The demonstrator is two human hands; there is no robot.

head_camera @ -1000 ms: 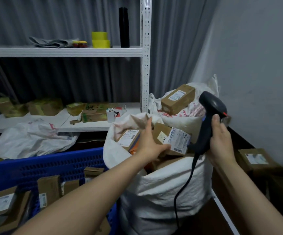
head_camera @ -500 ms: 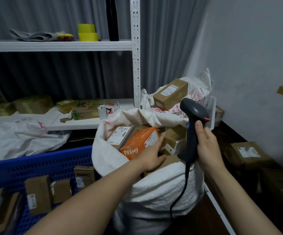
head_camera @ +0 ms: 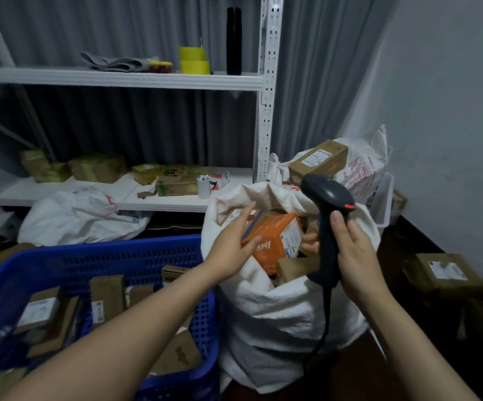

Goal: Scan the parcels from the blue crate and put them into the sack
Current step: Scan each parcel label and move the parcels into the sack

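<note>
The white woven sack [head_camera: 277, 319] stands open at centre, holding several parcels, with an orange box [head_camera: 277, 241] on top. My left hand [head_camera: 231, 250] hovers over the sack's left rim, fingers spread, holding nothing. My right hand [head_camera: 353, 250] grips the black barcode scanner [head_camera: 327, 215] upright over the sack's right side, its cable hanging down the sack's front. The blue crate [head_camera: 95, 264] at lower left holds several brown cardboard parcels [head_camera: 107, 302] with white labels.
A white metal shelf [head_camera: 147, 195] behind carries boxes, a white cup and yellow tape rolls above. A second full sack [head_camera: 358, 166] with a brown box on top stands behind. More boxes [head_camera: 445, 273] lie on the dark floor at right, by the wall.
My left hand let go of the labelled brown parcel into the sack and has drawn back to the left, open. The scanner has stayed over the sack's right side.
</note>
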